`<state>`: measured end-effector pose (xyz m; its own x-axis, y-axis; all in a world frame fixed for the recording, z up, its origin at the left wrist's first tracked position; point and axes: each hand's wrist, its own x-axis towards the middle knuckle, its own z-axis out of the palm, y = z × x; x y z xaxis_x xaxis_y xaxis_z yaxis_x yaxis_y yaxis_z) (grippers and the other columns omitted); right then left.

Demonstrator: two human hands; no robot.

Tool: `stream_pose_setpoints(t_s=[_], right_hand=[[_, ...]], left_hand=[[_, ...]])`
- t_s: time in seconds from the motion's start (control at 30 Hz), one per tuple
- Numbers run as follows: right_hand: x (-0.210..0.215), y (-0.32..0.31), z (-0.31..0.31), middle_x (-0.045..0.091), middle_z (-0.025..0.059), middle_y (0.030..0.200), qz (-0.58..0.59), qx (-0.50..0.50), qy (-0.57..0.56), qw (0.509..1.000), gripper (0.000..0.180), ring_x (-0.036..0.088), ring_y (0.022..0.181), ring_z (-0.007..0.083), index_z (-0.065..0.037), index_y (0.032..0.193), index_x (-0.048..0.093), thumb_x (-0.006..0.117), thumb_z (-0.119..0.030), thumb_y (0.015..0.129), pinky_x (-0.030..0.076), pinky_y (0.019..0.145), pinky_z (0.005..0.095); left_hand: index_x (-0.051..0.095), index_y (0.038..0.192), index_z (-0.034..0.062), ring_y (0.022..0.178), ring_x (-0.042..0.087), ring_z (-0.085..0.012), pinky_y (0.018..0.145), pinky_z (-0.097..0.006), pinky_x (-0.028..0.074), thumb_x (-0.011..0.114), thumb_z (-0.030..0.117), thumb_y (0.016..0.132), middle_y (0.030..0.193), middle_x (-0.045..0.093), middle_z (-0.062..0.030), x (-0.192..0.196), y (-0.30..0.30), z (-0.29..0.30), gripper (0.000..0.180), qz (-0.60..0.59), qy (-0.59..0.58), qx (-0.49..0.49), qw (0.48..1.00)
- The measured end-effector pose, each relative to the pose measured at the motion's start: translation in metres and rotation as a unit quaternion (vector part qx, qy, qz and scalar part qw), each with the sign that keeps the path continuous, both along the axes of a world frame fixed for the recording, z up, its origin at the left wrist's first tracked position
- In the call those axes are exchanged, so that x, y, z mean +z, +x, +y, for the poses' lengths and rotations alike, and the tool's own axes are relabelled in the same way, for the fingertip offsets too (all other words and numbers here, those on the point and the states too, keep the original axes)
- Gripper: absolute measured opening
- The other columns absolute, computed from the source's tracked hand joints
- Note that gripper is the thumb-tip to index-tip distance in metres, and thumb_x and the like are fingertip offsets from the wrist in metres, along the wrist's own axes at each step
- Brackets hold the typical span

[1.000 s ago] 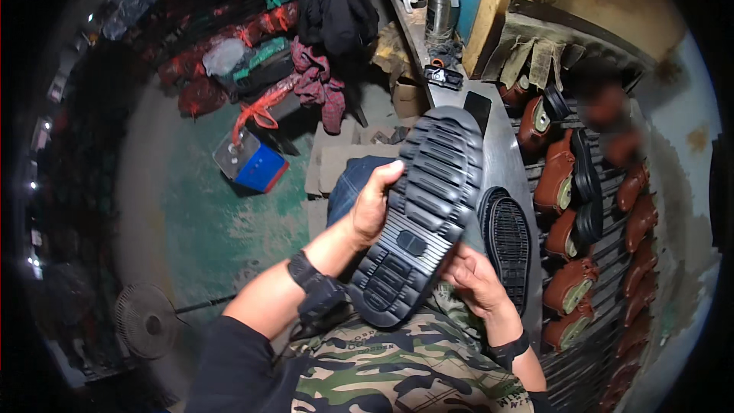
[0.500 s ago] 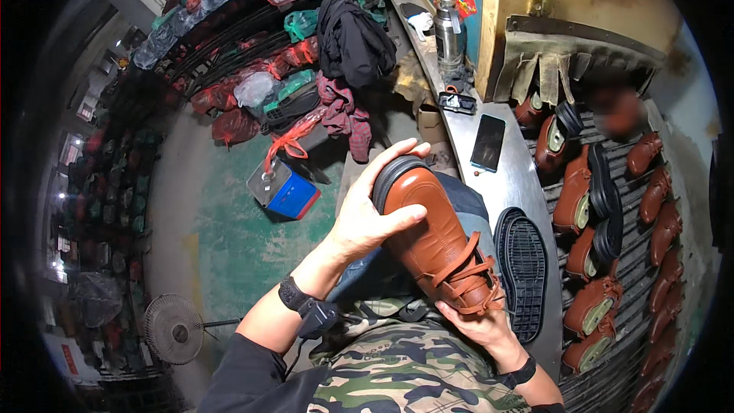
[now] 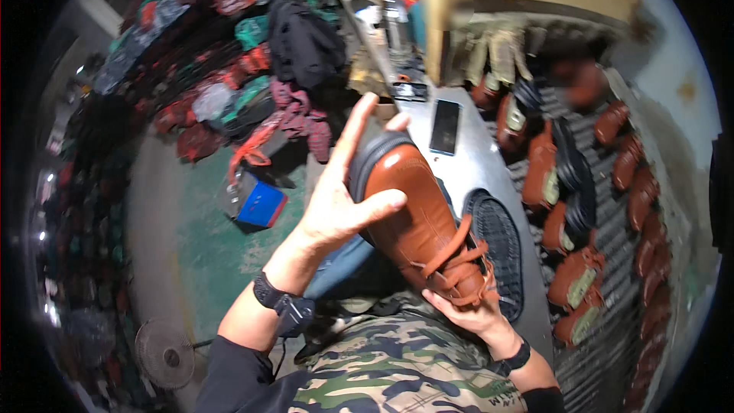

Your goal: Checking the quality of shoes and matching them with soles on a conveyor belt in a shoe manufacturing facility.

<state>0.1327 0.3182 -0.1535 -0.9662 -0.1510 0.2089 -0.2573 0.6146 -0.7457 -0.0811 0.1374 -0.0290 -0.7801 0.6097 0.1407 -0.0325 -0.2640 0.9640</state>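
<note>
A brown leather lace-up shoe (image 3: 409, 210) with a dark sole edge at its toe is held in front of my body, toe pointing away and to the left. My left hand (image 3: 329, 203) is at the toe, palm against the sole edge and thumb over the upper. Its other fingers stretch past the toe. Under the laced end, my right hand (image 3: 485, 320) grips the shoe from below, its fingers partly hidden. A loose black outsole (image 3: 497, 252) lies just right of the shoe on the metal bench (image 3: 468, 118).
A phone (image 3: 446, 128) and a steel flask (image 3: 395, 23) stand or lie farther up the bench. Brown shoes (image 3: 541, 164) and soles fill a slatted conveyor (image 3: 604, 233) at right. Left are a blue box (image 3: 260, 203), a fan (image 3: 164, 352) and bagged racks.
The view has shifted, so the surroundings sit farther left. My left fingers have straightened and lifted along the toe, while my right hand keeps its grip at the laced end.
</note>
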Motion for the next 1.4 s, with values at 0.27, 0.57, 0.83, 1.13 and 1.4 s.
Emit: stream_pose_setpoints(t_s=[0.27, 0.57, 0.83, 1.13, 1.4], right_hand=[[0.05, 0.039, 0.063, 0.059, 0.012, 0.138, -0.019, -0.253, -0.54, 0.803, 0.077, 0.058, 0.127, 0.0246, -0.001, 0.147, 0.045, 0.078, 0.0, 0.078, 0.046, 0.11, 0.0416], [0.037, 0.257, 0.265, 0.055, 0.0267, 0.146, -0.042, -0.777, 0.273, 0.565, 0.097, 0.058, 0.131, 0.0393, 0.001, 0.156, 0.036, 0.086, -0.039, 0.082, 0.045, 0.11, 0.0467], [-0.026, 0.321, 0.289, 0.058, 0.026, 0.144, -0.356, -0.715, 0.173, 0.577, 0.089, 0.055, 0.134, 0.042, -0.006, 0.154, 0.042, 0.086, -0.023, 0.079, 0.047, 0.107, 0.049], [-0.064, 0.29, 0.206, 0.035, 0.0122, 0.165, -0.248, -0.678, -0.143, 0.677, 0.091, 0.039, 0.148, 0.0301, -0.006, 0.162, 0.029, 0.081, -0.021, 0.09, 0.035, 0.119, 0.0432], [-0.052, 0.339, 0.207, 0.056, 0.0137, 0.143, 0.048, -0.682, -0.451, 0.574, 0.073, 0.057, 0.126, 0.0323, -0.005, 0.147, 0.051, 0.074, -0.035, 0.085, 0.046, 0.106, 0.05]], left_hand=[[0.025, 0.165, 0.0136, 0.144, 0.047, -0.0246, 0.118, -0.038, 0.037, 0.082, 0.041, 0.088, 0.159, 0.045, -0.0151, -0.073, 0.003, 0.05, 0.099, -0.1, -0.01, -0.132, 0.986], [0.058, 0.142, 0.0032, 0.116, 0.066, -0.0261, 0.101, -0.036, 0.052, 0.073, 0.024, 0.096, 0.127, 0.066, -0.0177, -0.151, 0.031, 0.095, 0.053, 0.249, -0.314, -0.189, 0.897], [0.067, 0.109, -0.003, 0.115, 0.056, -0.0348, 0.096, -0.044, 0.051, 0.075, 0.041, 0.089, 0.119, 0.057, -0.018, -0.187, 0.047, 0.13, 0.049, 0.496, -0.491, -0.103, 0.709], [0.038, 0.137, 0.0106, 0.084, 0.054, -0.0097, 0.076, -0.028, 0.05, 0.059, 0.004, 0.101, 0.099, 0.056, -0.0036, -0.121, 0.079, 0.126, 0.042, -0.074, -0.219, -0.178, 0.956], [0.047, 0.149, 0.0046, 0.113, 0.064, -0.0225, 0.103, -0.041, 0.051, 0.069, 0.012, 0.083, 0.124, 0.066, -0.0112, -0.03, 0.031, 0.042, 0.07, -0.182, 0.061, 0.051, 0.98]])
